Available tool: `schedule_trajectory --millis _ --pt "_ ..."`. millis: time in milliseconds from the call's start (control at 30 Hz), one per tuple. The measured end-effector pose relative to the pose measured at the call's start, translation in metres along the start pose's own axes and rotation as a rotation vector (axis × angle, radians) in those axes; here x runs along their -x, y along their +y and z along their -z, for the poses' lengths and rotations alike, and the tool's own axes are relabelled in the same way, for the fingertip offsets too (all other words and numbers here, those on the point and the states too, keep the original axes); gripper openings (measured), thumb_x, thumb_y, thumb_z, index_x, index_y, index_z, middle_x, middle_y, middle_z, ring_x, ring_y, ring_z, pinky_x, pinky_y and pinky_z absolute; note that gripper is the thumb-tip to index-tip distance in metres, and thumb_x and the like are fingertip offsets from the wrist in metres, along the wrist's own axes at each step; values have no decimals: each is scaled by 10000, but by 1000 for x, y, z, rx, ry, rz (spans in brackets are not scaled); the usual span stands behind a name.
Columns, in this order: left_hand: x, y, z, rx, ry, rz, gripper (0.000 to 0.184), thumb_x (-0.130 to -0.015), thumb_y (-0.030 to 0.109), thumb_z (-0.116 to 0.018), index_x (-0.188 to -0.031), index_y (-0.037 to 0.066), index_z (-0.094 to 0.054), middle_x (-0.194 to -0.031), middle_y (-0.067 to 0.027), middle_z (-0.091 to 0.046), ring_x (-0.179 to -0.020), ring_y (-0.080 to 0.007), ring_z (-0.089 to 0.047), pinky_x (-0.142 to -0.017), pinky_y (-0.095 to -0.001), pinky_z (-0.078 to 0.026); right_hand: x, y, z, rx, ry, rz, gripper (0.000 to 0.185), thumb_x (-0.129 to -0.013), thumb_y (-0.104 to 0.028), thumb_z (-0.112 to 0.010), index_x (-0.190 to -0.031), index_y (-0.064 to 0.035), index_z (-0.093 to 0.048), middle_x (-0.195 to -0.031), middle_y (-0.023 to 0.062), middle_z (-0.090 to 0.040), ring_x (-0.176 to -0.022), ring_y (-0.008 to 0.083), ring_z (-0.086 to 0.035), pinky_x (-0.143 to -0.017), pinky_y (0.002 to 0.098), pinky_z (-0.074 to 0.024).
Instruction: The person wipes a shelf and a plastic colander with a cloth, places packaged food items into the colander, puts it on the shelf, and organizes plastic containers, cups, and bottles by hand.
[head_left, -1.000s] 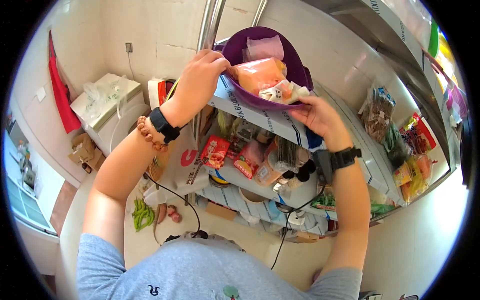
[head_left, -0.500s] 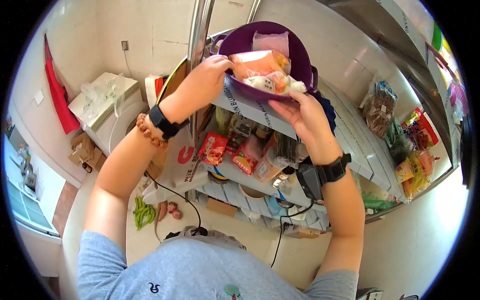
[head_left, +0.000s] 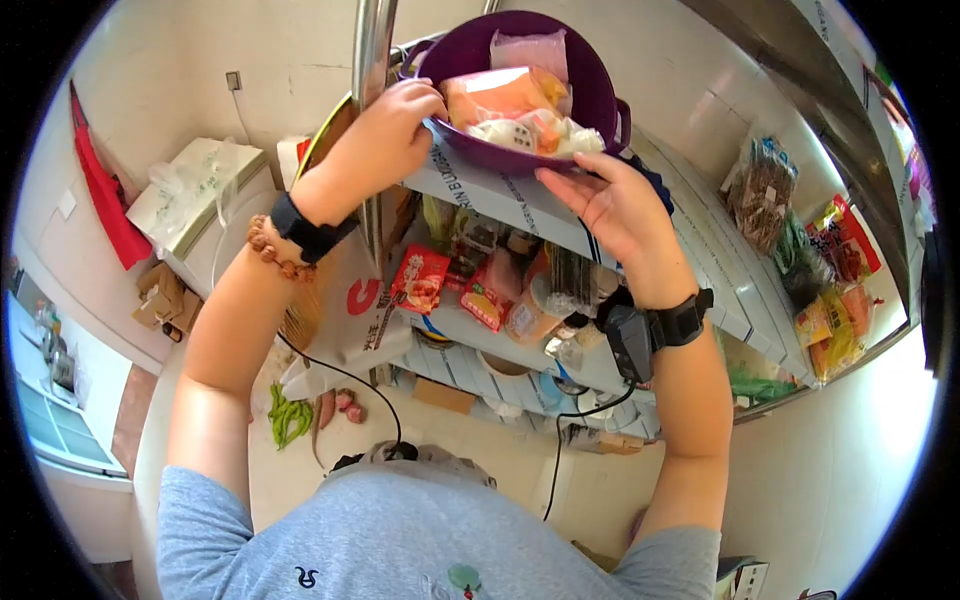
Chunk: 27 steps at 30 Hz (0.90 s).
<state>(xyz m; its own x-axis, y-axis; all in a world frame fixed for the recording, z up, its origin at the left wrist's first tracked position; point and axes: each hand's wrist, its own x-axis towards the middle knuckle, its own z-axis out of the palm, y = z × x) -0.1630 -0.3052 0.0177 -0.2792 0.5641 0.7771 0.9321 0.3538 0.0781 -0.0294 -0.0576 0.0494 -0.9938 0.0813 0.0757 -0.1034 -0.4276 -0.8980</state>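
- Deep purple round plastic basin with 2 loop handles (head_left: 594,88): 12 o'clock in view, tilted toward the camera, above the front edge of a metal shelf in blue-lettered film (head_left: 470,185). Couldn't tell if its base touched the shelf.
- Left hand (head_left: 390,138): 11 o'clock in view, fingers curled, pinching the basin rim at the rim's 8 o'clock. Thumb hidden.
- Right hand (head_left: 622,212): 2 o'clock in view, fingers stretched, thumb parted from them, supporting the rim at its 5 o'clock.
- Inside the basin: pale pink wrapped packet (head_left: 530,53) at its 12 o'clock, shiny orange plastic packet (head_left: 495,95) mid-basin, crumpled white plastic bag with dark print (head_left: 508,134) at its 6 o'clock, against the orange packet.
- Shiny round steel post (head_left: 374,50): just beside the basin, at its 9 o'clock.
- Left wrist: black strap (head_left: 308,228) plus brown beaded bracelet (head_left: 275,250). Right wrist: black strap with a boxy black module (head_left: 630,342), black cable attached.
- Below the basin, lower shelf: 2 red printed food packets (head_left: 420,278), near each other.
- Floor, 8 o'clock in view: long green peppers (head_left: 290,415), just beside a thin brown root (head_left: 325,410) and small reddish round vegetables (head_left: 350,404).
- 2 o'clock in view: clear bag of brown dried strips (head_left: 762,195), well apart from both hands.
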Motion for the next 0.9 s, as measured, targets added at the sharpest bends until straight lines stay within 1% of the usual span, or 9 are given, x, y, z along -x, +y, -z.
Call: schedule_trajectory --millis 167,267,367,467,567,600,700,800,900 --pt "9 17 7 54 16 -11 423 -732 -74 -484 -1135 21 -571 -1277 -179 -528 -1279 -346 -432 -1077 -406 -347 16 -6 20 228 101 27 359 -862 -137 -651 -1122 77 -526 -1081 197 -578 -973 304 -632 -812 361 -550" --pt "5 27 11 71 30 -44 394 -765 -38 -496 -1142 24 -591 -1234 -159 -576 -1237 -318 -486 -1051 -390 -373 21 -19 32 750 422 465 458 -821 -179 -704 -1147 77 -508 -1045 159 -597 -868 258 -646 -752 336 -548" --pt "-25 28 24 170 46 91 293 -840 53 -565 -1127 17 -608 -1157 -130 -624 -1119 -241 -582 -985 -344 -430 5 -51 32 1217 299 961 484 -793 -242 -737 -1134 54 -561 -994 140 -637 -837 209 -645 -723 305 -529" --pt "-70 -19 -2 74 43 -63 417 -848 121 -626 -1246 42 -530 -1073 -128 -650 -1018 -180 -627 -872 -331 -491 -24 -69 10 1428 31 658 402 -793 -270 -733 -1047 23 -626 -925 139 -666 -832 192 -647 -729 306 -528" --pt "-95 -17 -1 211 -446 217 603 -803 204 -696 -1333 61 -445 -1005 -136 -667 -901 -204 -659 -781 -329 -513 -59 -56 -8 1642 -104 376 528 -733 -399 -778 -1019 21 -634 -877 141 -668 -818 196 -645 -741 307 -520" --pt "-100 -19 -4 148 -474 221 658 -779 233 -719 -1344 63 -429 -988 -138 -668 -871 -210 -660 -760 -329 -513 -64 -52 -16 1753 -117 250 615 -714 -447 -794 -1050 34 -610 -887 136 -656 -830 193 -638 -744 305 -512" --pt "-105 -15 -7 16 -522 238 791 -673 338 -792 -1333 65 -452 -921 -151 -668 -784 -225 -649 -699 -311 -499 -55 -33 -38 1857 -46 359 814 -613 -533 -832 -1084 67 -546 -892 187 -648 -843 244 -653 -758 327 -516" --pt "-108 -24 -9 17 -488 173 740 -643 334 -794 -1276 67 -520 -909 -158 -664 -776 -235 -644 -700 -319 -502 -73 -15 -25 1858 97 429 865 -590 -532 -844 -1097 70 -486 -930 234 -647 -871 318 -660 -777 352 -516" --pt "-103 -19 -1 -55 -426 279 663 -603 332 -801 -1165 65 -574 -896 -155 -661 -805 -246 -649 -713 -342 -509 -73 -16 -25 1923 252 409 882 -591 -526 -843 -1105 81 -461 -990 265 -646 -923 350 -657 -801 375 -514"
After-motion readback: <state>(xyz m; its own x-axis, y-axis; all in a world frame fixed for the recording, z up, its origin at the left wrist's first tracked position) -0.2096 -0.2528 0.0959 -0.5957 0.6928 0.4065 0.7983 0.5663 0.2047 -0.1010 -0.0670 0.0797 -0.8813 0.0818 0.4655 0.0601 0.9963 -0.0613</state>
